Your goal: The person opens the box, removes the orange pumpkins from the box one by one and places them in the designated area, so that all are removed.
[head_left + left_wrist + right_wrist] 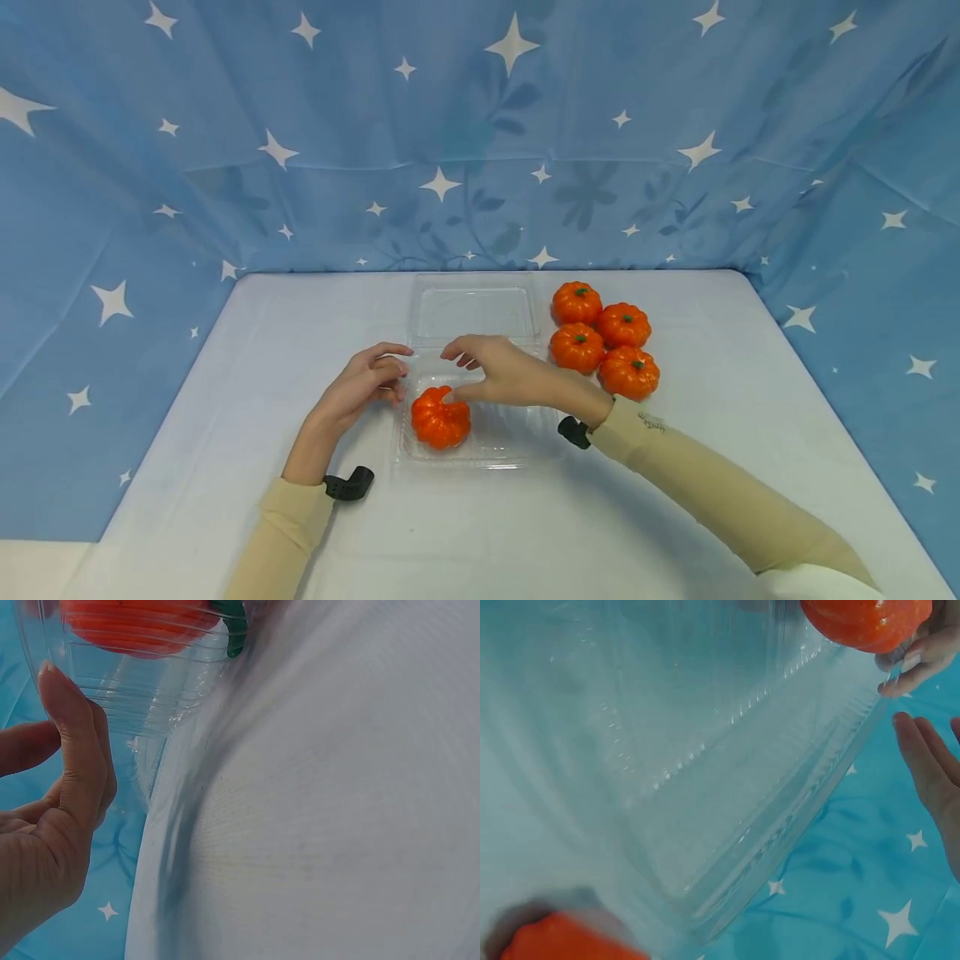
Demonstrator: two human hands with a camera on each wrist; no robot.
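An orange pumpkin point(440, 421) sits in the left part of a clear plastic container point(517, 433) with its lid folded back. In the left wrist view the pumpkin point(142, 622) shows its green stem point(234, 628) on the side toward the table. My right hand point(495, 369) hovers over the container, fingers spread from the thumb, which is close to the pumpkin's top; contact there is unclear. At the container's left edge, my left hand point(363, 387) has loosely bent fingers; fingertips point(56, 686) touch or nearly touch the clear wall.
Several more orange pumpkins point(577, 347) are grouped right of the container at the back. The transparent lid point(474, 310) lies flat behind the base. A starry blue curtain point(480, 167) surrounds the white table point(450, 533) at the back and sides.
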